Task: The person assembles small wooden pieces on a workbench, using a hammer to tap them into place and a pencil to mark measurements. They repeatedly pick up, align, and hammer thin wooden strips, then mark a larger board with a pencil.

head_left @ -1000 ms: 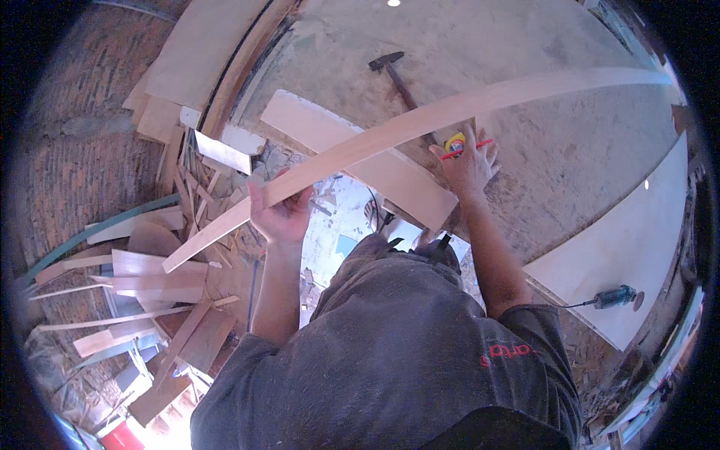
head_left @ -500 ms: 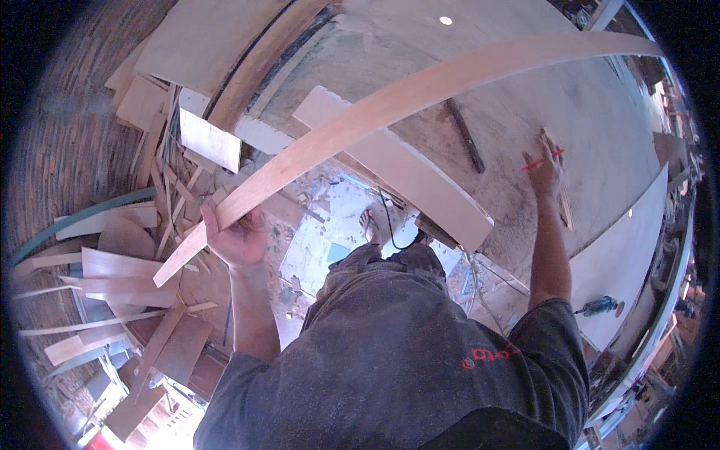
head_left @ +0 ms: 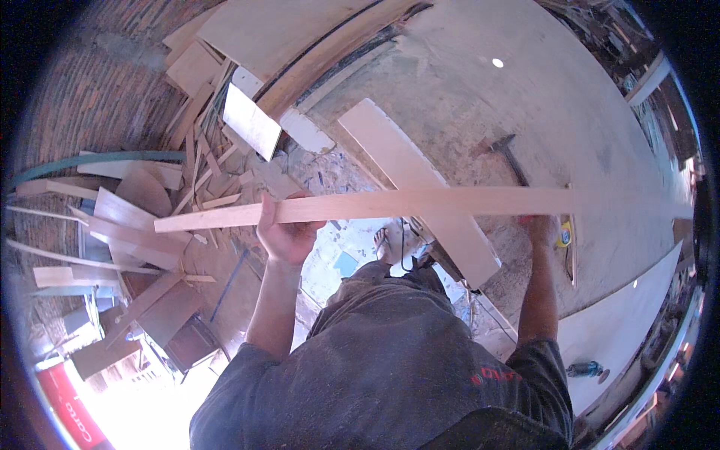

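Note:
A long, slightly curved wooden strip (head_left: 420, 202) crosses the view almost level. My left hand (head_left: 289, 236) is closed around it near its narrow left end, thumb in front. My right hand (head_left: 543, 229) is just below the strip on the right, against or close under its edge; the strip partly covers its fingers. A bit of a thin red pencil (head_left: 528, 218) shows at those fingers. Right beside that hand is a yellow tape measure (head_left: 564, 232). Beyond the strip, a hammer (head_left: 512, 160) lies on the wide board surface (head_left: 585, 127).
Under the strip, a pale plank (head_left: 409, 154) lies slantwise at the worktop's edge. Wood offcuts (head_left: 142, 217) are piled on the left. A teal power tool (head_left: 586, 369) rests on a white sheet (head_left: 630, 315) at the right. A cable hangs near my feet.
The strip has swung from a steep diagonal to nearly level, its far end coming down toward me. My right hand has drawn in next to it. The whole view has shifted.

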A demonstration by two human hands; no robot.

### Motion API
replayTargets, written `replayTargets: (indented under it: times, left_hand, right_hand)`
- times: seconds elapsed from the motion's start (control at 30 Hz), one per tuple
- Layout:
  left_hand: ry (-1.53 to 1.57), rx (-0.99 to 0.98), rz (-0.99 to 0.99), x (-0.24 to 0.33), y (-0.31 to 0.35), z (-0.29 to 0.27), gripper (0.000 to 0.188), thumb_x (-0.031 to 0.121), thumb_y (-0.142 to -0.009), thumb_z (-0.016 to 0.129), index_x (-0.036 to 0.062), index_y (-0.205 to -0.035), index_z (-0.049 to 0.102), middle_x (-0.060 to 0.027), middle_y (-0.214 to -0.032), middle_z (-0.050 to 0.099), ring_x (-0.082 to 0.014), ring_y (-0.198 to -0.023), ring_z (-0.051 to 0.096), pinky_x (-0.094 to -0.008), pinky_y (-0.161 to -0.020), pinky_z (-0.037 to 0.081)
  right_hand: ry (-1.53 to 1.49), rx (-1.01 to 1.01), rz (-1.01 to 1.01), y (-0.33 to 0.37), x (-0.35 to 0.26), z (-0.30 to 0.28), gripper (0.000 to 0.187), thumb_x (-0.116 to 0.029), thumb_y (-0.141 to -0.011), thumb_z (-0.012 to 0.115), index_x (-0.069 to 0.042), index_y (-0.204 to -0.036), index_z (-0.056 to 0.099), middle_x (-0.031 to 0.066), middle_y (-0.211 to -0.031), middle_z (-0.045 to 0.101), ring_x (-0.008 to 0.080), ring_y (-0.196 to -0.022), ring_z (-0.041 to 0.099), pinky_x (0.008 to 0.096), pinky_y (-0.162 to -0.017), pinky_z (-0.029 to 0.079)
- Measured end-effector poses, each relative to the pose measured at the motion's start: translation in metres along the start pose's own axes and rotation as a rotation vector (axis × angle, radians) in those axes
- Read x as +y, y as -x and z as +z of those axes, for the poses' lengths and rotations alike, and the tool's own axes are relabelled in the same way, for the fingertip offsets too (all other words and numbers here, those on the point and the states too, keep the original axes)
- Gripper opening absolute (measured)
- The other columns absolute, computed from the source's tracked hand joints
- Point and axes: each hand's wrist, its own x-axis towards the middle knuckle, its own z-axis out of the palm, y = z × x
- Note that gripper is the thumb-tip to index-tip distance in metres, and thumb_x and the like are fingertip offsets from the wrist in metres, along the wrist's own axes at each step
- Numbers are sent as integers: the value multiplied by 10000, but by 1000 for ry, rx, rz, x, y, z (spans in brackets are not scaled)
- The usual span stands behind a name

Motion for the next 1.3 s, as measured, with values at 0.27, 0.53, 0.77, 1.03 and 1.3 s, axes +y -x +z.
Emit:
replayTargets:
  times: [0.27,0.53,0.77,1.03,1.3]
  left_hand:
    - [-182,76,-36,-63,-5,26,799,661,-975,508,-109,-1132,653,-228,-983,716,-347,-823,732,-496,-713,648]
    - [-438,-34,-147,-136,-47,47,755,667,-945,562,-61,-1081,711,-171,-899,725,-292,-720,702,-410,-627,614]
    - [-502,-177,-307,-175,-57,57,753,654,-993,489,-57,-1102,709,-159,-905,726,-278,-735,688,-358,-580,556]
    - [-1953,-762,-128,-178,-78,38,1088,637,-703,832,39,-1520,434,-236,-1402,554,-371,-1312,539,-565,-1075,453]
    - [-2392,-1123,328,-180,-144,10,1344,648,-484,911,138,-1596,353,-182,-1627,344,-382,-1528,266,-616,-1243,108]
  right_hand:
    - [-278,925,646,153,153,-116,454,-147,-906,773,20,-1293,602,168,-1330,633,308,-1173,648,408,-917,598]
    - [-33,316,193,148,71,-244,688,-396,-771,841,-133,-1360,603,114,-1438,586,374,-1341,509,556,-1114,355]
    - [-243,-262,-164,122,20,-208,765,-501,-734,857,-229,-1401,598,58,-1237,689,284,-1293,588,646,-1219,207]
    - [-462,-338,-22,106,59,-193,696,-398,-744,891,-224,-1373,648,106,-1009,703,325,-898,708,448,-804,557]
    - [-379,-342,-46,108,79,-191,735,-299,-650,960,-139,-1313,685,145,-964,723,337,-820,709,431,-755,566]
